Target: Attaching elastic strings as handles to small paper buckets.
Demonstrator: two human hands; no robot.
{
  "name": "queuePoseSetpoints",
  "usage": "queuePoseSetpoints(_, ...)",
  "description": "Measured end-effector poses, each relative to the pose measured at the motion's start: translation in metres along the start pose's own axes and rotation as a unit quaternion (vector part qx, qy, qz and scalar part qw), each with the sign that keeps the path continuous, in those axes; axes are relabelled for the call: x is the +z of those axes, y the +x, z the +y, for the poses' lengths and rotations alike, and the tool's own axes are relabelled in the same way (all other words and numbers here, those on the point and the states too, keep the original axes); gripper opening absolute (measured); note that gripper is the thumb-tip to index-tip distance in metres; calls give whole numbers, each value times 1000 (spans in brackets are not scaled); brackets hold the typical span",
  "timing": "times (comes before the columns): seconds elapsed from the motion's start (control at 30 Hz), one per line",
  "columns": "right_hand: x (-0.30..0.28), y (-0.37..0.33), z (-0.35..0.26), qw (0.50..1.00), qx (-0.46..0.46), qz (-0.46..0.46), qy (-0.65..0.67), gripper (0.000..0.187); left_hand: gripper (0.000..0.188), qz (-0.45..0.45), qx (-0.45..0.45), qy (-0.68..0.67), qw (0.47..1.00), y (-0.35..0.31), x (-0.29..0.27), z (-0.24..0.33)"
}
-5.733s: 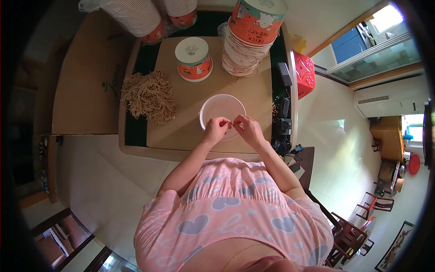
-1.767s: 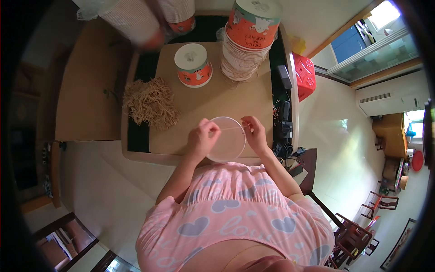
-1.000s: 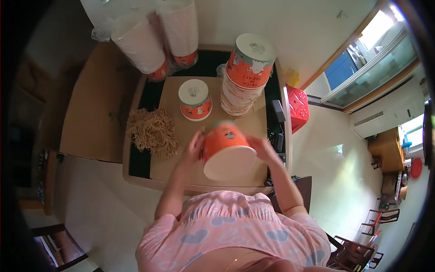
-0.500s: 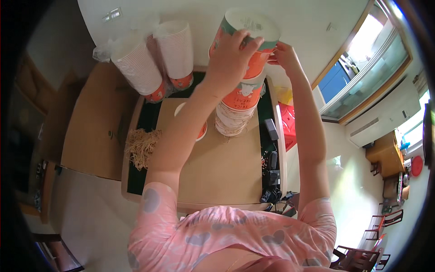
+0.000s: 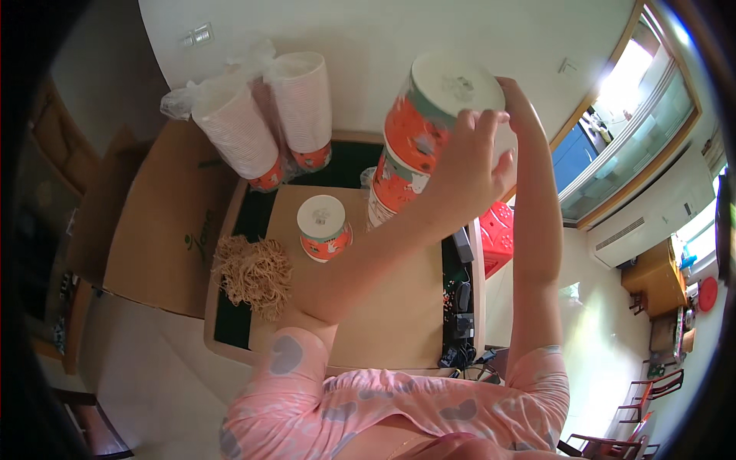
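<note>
A tall stack of upturned orange paper cups [image 5: 418, 138] with green bands and white bases stands at the far side of the table. My left hand [image 5: 479, 157] reaches across to the right side of the top cup. Its fingers are bent, with a gap between them and the thumb, and nothing shows in it. Behind the top cup's right edge is my right hand [image 5: 517, 103], its fingers hidden. A single upturned cup [image 5: 326, 245] sits left of the stack. A tangled bundle of tan twine pieces [image 5: 257, 276] lies at the table's left side.
Bagged columns of nested cups [image 5: 238, 126] stand at the back left, beside a large cardboard box [image 5: 157, 222]. Black adapters and cables [image 5: 462, 326] line the table's right edge. A red stool [image 5: 497, 238] is beyond it. A tan board [image 5: 383, 314] covers the tabletop.
My left hand has moved from the front of the top cup to its right side. The view has shifted, and the stack appears lower and farther right. The single cup has come into full view.
</note>
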State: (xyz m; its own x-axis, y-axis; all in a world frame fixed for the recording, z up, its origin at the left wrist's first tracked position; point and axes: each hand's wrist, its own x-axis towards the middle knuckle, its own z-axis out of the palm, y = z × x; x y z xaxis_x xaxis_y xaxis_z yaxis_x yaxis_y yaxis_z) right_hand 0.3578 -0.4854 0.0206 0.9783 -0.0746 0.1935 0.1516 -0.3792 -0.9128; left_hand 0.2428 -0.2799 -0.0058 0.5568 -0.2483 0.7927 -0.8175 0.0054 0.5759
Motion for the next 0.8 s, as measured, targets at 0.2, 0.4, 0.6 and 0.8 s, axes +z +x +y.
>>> queuePoseSetpoints(0.2,46,24,18,999,21,-3,-49,27,47,-16,-48,24,998,-27,20,-40)
queuePoseSetpoints(0.4,62,-50,13,912,-242,302,135,22,29,-226,90,-83,966,-104,-37,56)
queuePoseSetpoints(0.6,131,-145,6,862,-380,283,-181,22,27,-238,185,43,953,-149,-80,123)
queuePoseSetpoints(0.8,118,-97,69,872,-305,238,-299,28,29,-297,167,64,938,-162,-113,135)
